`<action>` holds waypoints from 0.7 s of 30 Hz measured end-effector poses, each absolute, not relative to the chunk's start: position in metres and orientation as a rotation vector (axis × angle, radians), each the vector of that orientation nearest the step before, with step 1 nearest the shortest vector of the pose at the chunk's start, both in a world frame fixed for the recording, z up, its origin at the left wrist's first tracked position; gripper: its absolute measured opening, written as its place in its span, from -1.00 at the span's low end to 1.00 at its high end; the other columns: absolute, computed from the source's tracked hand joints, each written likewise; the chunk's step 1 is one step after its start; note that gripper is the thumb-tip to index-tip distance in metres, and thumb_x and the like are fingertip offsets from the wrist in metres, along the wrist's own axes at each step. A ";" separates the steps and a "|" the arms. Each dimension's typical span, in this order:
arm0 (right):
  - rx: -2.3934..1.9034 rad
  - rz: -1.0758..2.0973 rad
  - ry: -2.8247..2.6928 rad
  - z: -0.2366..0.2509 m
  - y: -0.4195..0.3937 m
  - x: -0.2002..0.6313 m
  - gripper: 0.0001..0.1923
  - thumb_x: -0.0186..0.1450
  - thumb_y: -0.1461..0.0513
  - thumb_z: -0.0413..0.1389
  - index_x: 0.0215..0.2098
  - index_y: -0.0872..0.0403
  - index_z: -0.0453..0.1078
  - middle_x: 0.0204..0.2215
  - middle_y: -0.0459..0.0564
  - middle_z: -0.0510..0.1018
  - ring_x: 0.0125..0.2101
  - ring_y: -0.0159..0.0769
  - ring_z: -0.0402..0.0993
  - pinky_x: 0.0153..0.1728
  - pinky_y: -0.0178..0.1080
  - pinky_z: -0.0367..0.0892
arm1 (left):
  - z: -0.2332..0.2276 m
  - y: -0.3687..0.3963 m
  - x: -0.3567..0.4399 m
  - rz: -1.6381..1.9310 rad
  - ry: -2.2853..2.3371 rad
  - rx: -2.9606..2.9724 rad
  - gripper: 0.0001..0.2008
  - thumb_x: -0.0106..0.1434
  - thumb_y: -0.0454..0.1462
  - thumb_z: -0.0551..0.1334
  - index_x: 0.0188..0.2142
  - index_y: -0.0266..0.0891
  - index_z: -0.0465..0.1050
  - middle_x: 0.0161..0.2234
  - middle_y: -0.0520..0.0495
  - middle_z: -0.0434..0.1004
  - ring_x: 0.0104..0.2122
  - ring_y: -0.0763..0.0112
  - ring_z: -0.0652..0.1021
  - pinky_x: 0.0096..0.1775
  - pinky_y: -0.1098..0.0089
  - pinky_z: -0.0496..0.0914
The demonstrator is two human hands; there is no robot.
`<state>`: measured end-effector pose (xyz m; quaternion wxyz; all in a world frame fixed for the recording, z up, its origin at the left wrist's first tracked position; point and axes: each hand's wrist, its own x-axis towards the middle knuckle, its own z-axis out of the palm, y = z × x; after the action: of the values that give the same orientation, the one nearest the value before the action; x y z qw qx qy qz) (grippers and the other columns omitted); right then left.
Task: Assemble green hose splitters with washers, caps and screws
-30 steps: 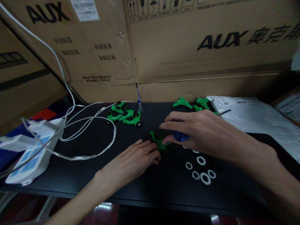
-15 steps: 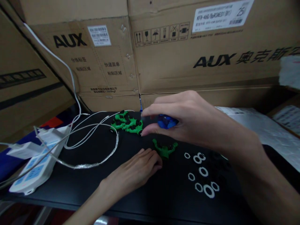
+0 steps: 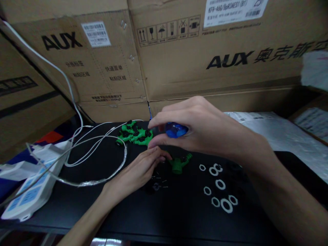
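Observation:
My right hand point(image 3: 189, 126) is closed around a screwdriver with a translucent blue handle point(image 3: 176, 130), held above the table; its shaft is hidden. Below, my left hand point(image 3: 143, 167) has its fingertips on the left arm of a green Y-shaped hose splitter point(image 3: 178, 166), with thumb and index finger close together there. The splitter's round end faces me. Small screws point(image 3: 164, 181) and a dark round part point(image 3: 155, 186) lie beside my left hand. To the right are several white ring washers point(image 3: 220, 184). More green splitters point(image 3: 135, 133) are heaped behind my left hand.
A white power strip point(image 3: 36, 184) with plugged-in adapters sits at the left, its white cables point(image 3: 97, 182) looping over the black table point(image 3: 179, 218). Large cardboard boxes point(image 3: 174, 75) wall off the back. White packing wrap point(image 3: 302, 136) covers the right rear.
My left hand has shifted up and back, onto the splitter's left arm, uncovering the screws and dark round part. My right hand still holds the screwdriver. The view has shifted slightly.

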<state>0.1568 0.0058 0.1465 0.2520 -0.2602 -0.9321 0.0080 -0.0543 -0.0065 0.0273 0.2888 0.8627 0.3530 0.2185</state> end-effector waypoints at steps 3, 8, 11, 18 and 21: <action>-0.706 0.055 -2.534 0.143 0.008 0.156 -0.72 0.37 0.04 0.21 -0.23 0.10 0.58 -0.38 -0.08 0.62 -0.40 -0.40 0.51 -0.32 -0.32 0.28 | 0.028 0.011 -0.050 0.662 0.963 2.212 -0.76 0.45 -0.29 0.02 -0.14 -0.22 0.46 -0.24 -0.06 0.51 -0.21 0.33 0.51 -0.08 0.29 0.44; -0.768 0.122 -2.550 0.139 0.012 0.155 -0.74 0.37 0.07 0.21 -0.18 0.09 0.58 -0.41 -0.04 0.60 -0.40 -0.39 0.46 -0.34 -0.30 0.24 | 0.018 0.031 -0.034 0.823 0.898 1.504 -0.86 0.28 -0.29 0.16 -0.42 -0.26 0.37 -0.45 0.00 0.35 -0.45 0.45 0.36 -0.32 0.40 0.38; -0.816 0.166 -2.570 0.138 0.014 0.156 -0.74 0.39 0.07 0.19 -0.18 0.09 0.59 -0.45 -0.05 0.58 -0.45 -0.41 0.43 -0.36 -0.30 0.23 | 0.012 0.031 -0.032 0.916 0.776 1.104 -0.94 0.13 -0.38 0.24 -0.37 -0.28 0.37 -0.40 0.00 0.35 -0.47 0.54 0.33 -0.35 0.47 0.35; -0.905 0.215 -2.560 0.132 0.023 0.157 -0.76 0.39 0.07 0.18 -0.18 0.02 0.60 -0.49 -0.11 0.55 -0.48 -0.42 0.41 -0.38 -0.32 0.25 | 0.010 0.029 -0.040 0.880 0.743 0.851 -0.89 0.24 -0.39 0.21 -0.38 -0.27 0.27 -0.44 0.04 0.23 -0.53 0.61 0.27 -0.44 0.54 0.30; -0.901 0.175 -2.554 0.130 0.025 0.158 -0.74 0.38 0.03 0.19 -0.19 0.01 0.60 -0.52 -0.15 0.53 -0.51 -0.44 0.39 -0.41 -0.33 0.23 | 0.010 0.030 -0.041 0.861 0.747 0.802 -0.88 0.27 -0.41 0.20 -0.38 -0.27 0.27 -0.42 0.04 0.24 -0.52 0.62 0.30 -0.44 0.56 0.31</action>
<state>0.1584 0.0246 0.1303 0.2124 -0.3245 -0.9196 0.0630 -0.0411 0.0303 0.0101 0.7670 0.3692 0.3438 0.3965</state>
